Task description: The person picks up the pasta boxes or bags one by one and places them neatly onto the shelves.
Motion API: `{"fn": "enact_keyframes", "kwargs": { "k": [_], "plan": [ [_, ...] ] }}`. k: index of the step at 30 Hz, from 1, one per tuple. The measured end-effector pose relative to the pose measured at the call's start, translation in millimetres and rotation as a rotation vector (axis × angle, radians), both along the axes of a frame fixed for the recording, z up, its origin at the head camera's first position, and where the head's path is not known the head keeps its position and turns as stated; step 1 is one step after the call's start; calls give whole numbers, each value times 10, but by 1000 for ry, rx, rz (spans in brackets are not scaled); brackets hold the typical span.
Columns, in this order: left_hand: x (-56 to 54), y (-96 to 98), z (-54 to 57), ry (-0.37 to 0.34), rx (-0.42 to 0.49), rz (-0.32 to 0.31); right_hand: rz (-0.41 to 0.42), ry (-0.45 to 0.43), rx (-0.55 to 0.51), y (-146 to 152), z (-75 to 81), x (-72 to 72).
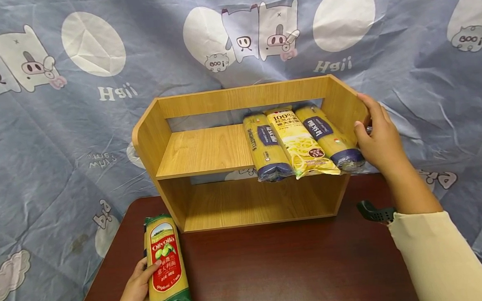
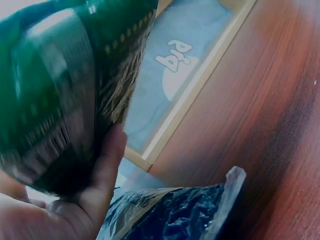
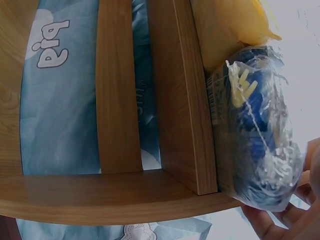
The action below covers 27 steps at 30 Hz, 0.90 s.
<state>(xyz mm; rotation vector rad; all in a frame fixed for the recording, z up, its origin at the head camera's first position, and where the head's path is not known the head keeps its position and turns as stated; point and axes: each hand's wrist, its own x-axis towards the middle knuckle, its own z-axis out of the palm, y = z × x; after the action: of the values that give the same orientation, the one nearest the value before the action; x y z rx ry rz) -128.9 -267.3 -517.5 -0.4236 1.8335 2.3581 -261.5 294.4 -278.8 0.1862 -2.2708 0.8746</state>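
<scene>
In the head view my left hand (image 1: pixel 134 291) grips a green-ended Olivoilà spaghetti pack (image 1: pixel 168 265) at the table's left, thumb across its front. A second pack with a dark blue end (image 2: pixel 175 212) lies just beyond it in the left wrist view, mostly hidden in the head view. My right hand (image 1: pixel 383 137) holds the front edge of the wooden shelf's right side panel (image 1: pixel 344 105). Close by that hand is a blue-ended La Sicilia spaghetti pack (image 1: pixel 327 136). Left of it on the upper board lie a yellow pasta pack (image 1: pixel 300 142) and another blue-ended spaghetti pack (image 1: pixel 267 144).
The two-tier shelf (image 1: pixel 203 148) stands at the back of a dark red table (image 1: pixel 273 268). A patterned cloth (image 1: pixel 156 45) hangs behind. A black strap-like piece (image 1: pixel 375 211) sticks out by the right sleeve (image 1: pixel 442 258).
</scene>
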Motion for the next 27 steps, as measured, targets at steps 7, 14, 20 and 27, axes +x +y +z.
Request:
{"fn": "enact_keyframes", "kwargs": {
  "k": [7,14,20,27],
  "plan": [
    [14,-55,-42,140,93,-88,-3,-10,-12,-12,5,4],
    [26,-76,-33,234,193,-85,-6,-12,-14,-7,-6,3],
    [47,-68,-20,277,252,-62,0,-5,-18,-10,-7,-1],
    [57,-34,29,261,223,-52,0,-29,-21,-11,-1,9]
  ]
}}
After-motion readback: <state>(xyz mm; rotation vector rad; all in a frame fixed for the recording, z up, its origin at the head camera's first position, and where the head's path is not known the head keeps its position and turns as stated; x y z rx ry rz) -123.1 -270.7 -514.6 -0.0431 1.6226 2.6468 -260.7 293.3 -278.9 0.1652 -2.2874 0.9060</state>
